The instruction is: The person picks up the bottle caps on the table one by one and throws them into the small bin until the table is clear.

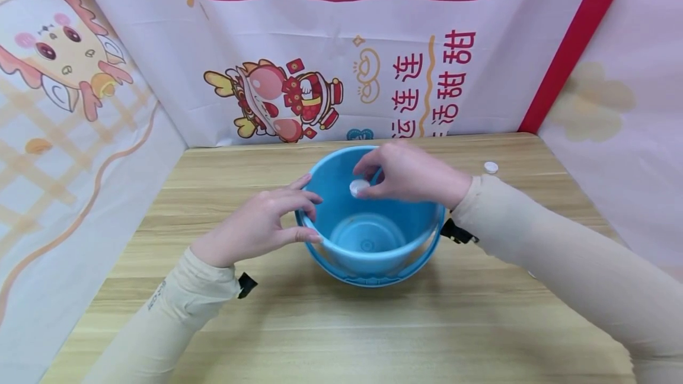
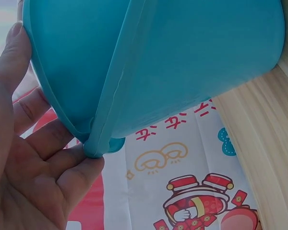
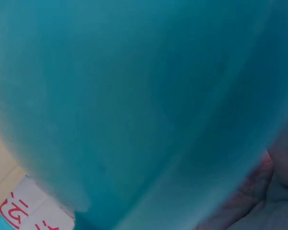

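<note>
A blue bucket [image 1: 368, 259] stands on the wooden table, its handle lowered around the near side. The left hand [image 1: 269, 221] grips the bucket's left rim, thumb on the near side and fingers over the edge; the left wrist view shows this hand [image 2: 43, 163] around the rim [image 2: 45, 91] beside the handle joint. Over the bucket's opening, the right hand [image 1: 408, 176] pinches a small round white piece [image 1: 359, 188] between thumb and fingers. In the right wrist view the bucket wall [image 3: 110, 105] fills most of the picture and hides most of the right hand [image 3: 249, 201].
Another small round white piece [image 1: 491, 167] lies on the table [image 1: 341, 342] at the back right. A sliver of something white [image 1: 532, 275] shows beside the right sleeve. Printed cloths [image 1: 320, 34] hang behind the table and along both sides.
</note>
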`<state>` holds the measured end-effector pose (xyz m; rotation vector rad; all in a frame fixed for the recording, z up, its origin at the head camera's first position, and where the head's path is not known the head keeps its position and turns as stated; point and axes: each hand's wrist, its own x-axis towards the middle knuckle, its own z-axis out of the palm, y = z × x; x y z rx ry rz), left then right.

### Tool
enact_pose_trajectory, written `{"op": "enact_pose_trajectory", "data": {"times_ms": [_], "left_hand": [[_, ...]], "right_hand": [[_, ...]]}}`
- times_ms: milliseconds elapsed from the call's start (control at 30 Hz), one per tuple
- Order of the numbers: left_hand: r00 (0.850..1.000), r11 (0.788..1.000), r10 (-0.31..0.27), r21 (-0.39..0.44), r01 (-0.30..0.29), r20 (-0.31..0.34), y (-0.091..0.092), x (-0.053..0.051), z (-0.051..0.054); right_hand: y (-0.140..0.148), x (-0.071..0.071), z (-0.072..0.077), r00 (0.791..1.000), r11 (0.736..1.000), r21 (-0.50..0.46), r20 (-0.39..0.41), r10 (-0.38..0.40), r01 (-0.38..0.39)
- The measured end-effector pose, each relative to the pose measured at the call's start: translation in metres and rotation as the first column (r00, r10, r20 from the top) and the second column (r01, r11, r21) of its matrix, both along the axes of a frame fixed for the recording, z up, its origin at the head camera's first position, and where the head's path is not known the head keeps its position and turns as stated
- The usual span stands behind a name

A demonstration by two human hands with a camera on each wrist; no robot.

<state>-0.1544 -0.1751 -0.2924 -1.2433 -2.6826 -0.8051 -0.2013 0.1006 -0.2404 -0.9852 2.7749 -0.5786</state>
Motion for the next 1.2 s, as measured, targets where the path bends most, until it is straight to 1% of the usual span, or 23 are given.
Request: {"op": "enact_pose_trajectory", "data": {"times_ms": [133,267,433,500,567,667,733,833,900,967,1000,1067,1133,1200], "left_hand": [[1.000,1.000,0.001,-0.002,-0.001,0.004,0.000,0.000,0.000],[1.000,1.000,-0.003,-0.002,0.003,0.009,0.000,-0.001,0.001],[1.000,1.000,0.002,-0.010,-0.002,-0.011,0.000,-0.002,0.001],[1.000,1.000,0.006,0.014,-0.006,-0.021,0.000,-0.005,-0.001],[1.000,0.998,0.016,0.063,-0.015,-0.017,0.001,-0.010,-0.004],[0.999,0.987,0.048,0.151,-0.048,0.005,0.004,-0.018,-0.007],[0.995,0.979,0.095,0.180,-0.099,0.031,0.007,-0.022,-0.008],[0.983,0.969,0.158,0.179,-0.172,0.089,0.015,-0.025,-0.009],[0.973,0.963,0.196,0.165,-0.215,0.123,0.020,-0.026,-0.008],[0.967,0.961,0.213,0.150,-0.234,0.142,0.023,-0.027,-0.008],[0.966,0.961,0.217,0.140,-0.237,0.142,0.024,-0.028,-0.009],[0.970,0.967,0.213,0.118,-0.227,0.121,0.026,-0.028,-0.010],[0.980,0.977,0.179,0.101,-0.187,0.083,0.025,-0.029,-0.012],[0.991,0.986,0.128,0.102,-0.132,0.040,0.023,-0.030,-0.015]], "right_hand": [[0.002,-0.001,0.000,1.000,1.000,0.020,0.016,0.006,-0.006],[0.009,0.000,0.004,1.000,1.000,-0.009,0.006,-0.008,0.008],[0.024,0.003,0.011,0.998,0.996,-0.069,-0.018,-0.062,0.061],[0.032,0.004,0.013,0.996,0.992,-0.096,-0.022,-0.090,0.087],[0.040,0.005,0.013,0.994,0.987,-0.125,-0.030,-0.108,0.103],[0.052,0.007,0.013,0.989,0.978,-0.157,-0.037,-0.143,0.136],[0.061,0.008,0.011,0.986,0.972,-0.178,-0.038,-0.163,0.154],[0.073,0.011,0.007,0.979,0.960,-0.195,-0.015,-0.206,0.199],[0.081,0.013,0.004,0.973,0.954,-0.199,0.000,-0.229,0.224],[0.088,0.014,0.000,0.969,0.948,-0.205,0.009,-0.245,0.242],[0.092,0.014,-0.001,0.968,0.946,-0.210,0.006,-0.251,0.247],[0.100,0.014,-0.005,0.966,0.943,-0.221,-0.005,-0.257,0.250],[0.107,0.014,-0.009,0.965,0.939,-0.234,-0.014,-0.263,0.252],[0.114,0.014,-0.011,0.961,0.933,-0.242,-0.011,-0.278,0.267]]}}
